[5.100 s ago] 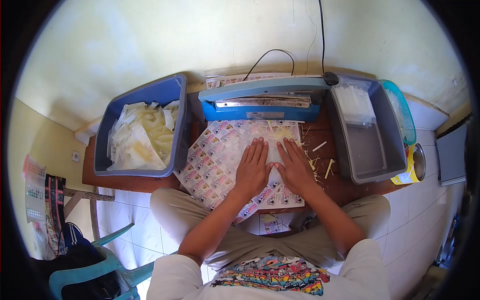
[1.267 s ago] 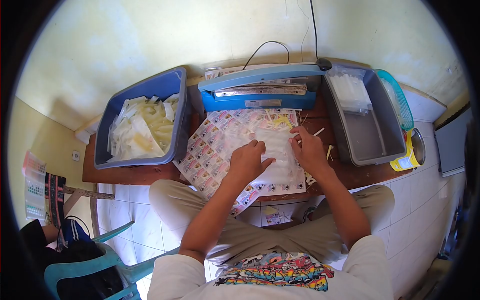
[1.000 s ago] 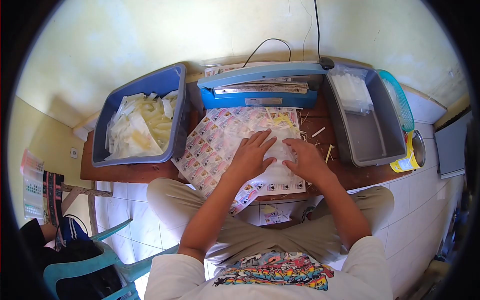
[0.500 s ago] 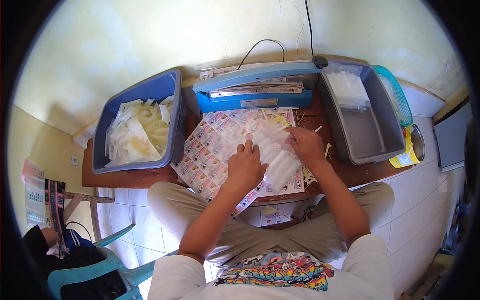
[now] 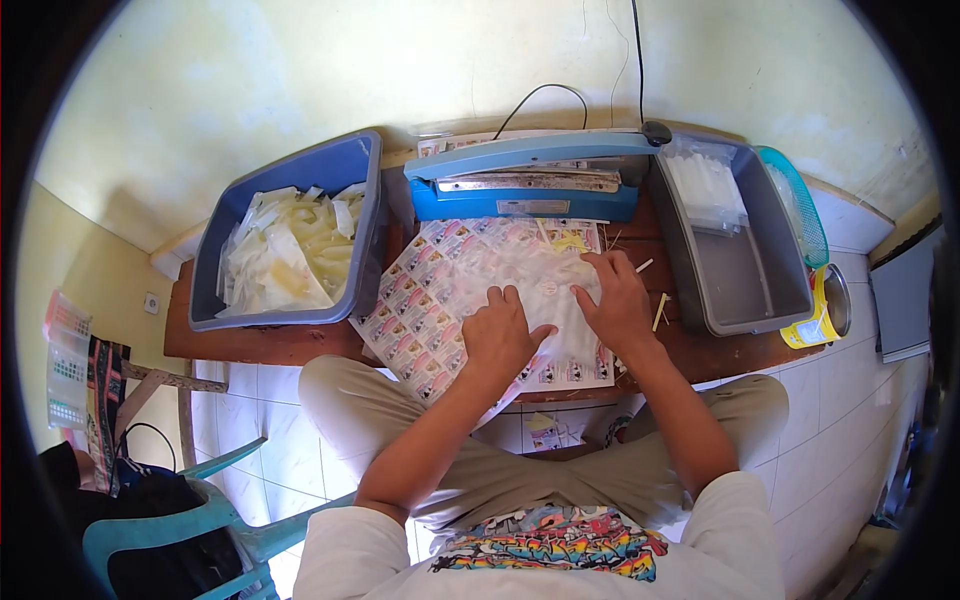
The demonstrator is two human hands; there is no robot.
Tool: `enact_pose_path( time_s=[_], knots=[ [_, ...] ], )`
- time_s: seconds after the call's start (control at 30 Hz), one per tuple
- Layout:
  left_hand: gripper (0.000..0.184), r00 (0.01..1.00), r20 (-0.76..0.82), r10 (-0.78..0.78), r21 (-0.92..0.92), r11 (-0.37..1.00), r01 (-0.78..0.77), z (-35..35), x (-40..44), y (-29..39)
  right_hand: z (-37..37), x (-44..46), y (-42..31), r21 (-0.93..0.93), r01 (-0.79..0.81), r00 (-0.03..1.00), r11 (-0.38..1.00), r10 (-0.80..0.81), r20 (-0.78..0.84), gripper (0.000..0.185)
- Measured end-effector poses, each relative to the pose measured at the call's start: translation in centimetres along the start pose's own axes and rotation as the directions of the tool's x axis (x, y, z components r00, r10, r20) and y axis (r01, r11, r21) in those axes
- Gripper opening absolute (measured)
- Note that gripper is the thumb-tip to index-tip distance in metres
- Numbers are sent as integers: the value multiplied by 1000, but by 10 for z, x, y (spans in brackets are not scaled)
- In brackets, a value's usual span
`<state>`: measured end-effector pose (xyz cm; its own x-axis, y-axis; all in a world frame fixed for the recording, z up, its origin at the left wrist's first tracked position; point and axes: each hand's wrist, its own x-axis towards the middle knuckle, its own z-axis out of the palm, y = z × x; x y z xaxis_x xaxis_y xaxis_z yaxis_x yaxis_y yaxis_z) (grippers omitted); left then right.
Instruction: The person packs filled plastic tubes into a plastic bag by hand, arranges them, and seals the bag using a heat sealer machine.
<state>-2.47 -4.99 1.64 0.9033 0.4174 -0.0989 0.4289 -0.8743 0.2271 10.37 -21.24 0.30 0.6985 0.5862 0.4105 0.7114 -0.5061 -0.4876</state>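
Observation:
A clear plastic bag of white sticks [image 5: 570, 315] lies on printed paper sheets [image 5: 415, 320] on the wooden bench. At the bag's left side, my left hand [image 5: 500, 335] has its fingers bent and its thumb spread apart, with nothing seen in its grasp. Over the bag's right edge rests my right hand [image 5: 617, 303], thumb apart from the fingers and nothing visibly held. Behind the sheets stands a blue sealer [image 5: 525, 203] with its long arm raised at a slant.
A blue-grey tub [image 5: 360, 250] of pale filled bags stands left. The right-hand grey tub [image 5: 710, 325] holds a bag of white sticks. Beyond it are a green basket [image 5: 805, 215] and a yellow tin [image 5: 815, 325]. Yellow strips [image 5: 661, 311] litter the bench. A green chair [image 5: 170, 530] is lower left.
Both hands, earlier flat on the bag, have lifted and spread to its sides. The bag has shifted and now lies flatter than half a second ago.

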Motion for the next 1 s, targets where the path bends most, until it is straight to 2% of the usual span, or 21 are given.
enact_pose_path(
  time_s=[0.03,0.07,0.13,0.17,0.23,0.27,0.4,0.47,0.57,0.7,0.8,0.87,1.0],
  knots=[
    [78,1000,-23,10,-8,1000,-10,-1,0,-3,-1,-3,-1,-6,-72,997,997,72,41,50],
    [78,1000,-23,11,-8,1000,-11,-3,2,-6,-1,-6,1,-6,-72,997,997,72,40,50],
    [67,997,-68,-38,-106,994,30,-3,6,-15,1,-13,7,-17,-239,956,971,239,170,54],
    [67,997,-67,-33,-104,994,26,2,8,-22,1,-16,9,-18,-243,956,970,242,167,54],
    [54,936,-329,123,-150,972,-180,12,12,-38,2,-21,10,-17,-186,966,982,186,180,53],
    [45,924,-355,146,-170,961,-217,11,12,-39,3,-23,10,-16,-186,966,982,186,179,53],
    [42,903,-393,171,-194,945,-263,29,10,-44,4,-23,7,50,-161,976,986,151,155,46],
    [34,940,-330,84,-246,954,-171,34,6,-39,5,-24,8,64,-155,975,986,142,171,42],
    [27,946,-323,40,-234,965,-120,29,8,-37,14,-24,11,132,-124,988,983,110,109,31],
    [20,935,-354,33,-237,964,-123,32,11,-35,19,-22,15,189,-112,993,976,103,55,19],
    [16,919,-392,53,-237,959,-156,32,13,-34,18,-19,14,156,-75,997,985,71,31,11],
    [12,864,-486,132,-267,919,-290,35,16,-36,16,-17,13,116,-49,999,992,48,16,8],
    [11,834,-527,164,-338,860,-383,38,21,-41,13,-14,14,134,-59,998,989,58,14,6]
  ],
)
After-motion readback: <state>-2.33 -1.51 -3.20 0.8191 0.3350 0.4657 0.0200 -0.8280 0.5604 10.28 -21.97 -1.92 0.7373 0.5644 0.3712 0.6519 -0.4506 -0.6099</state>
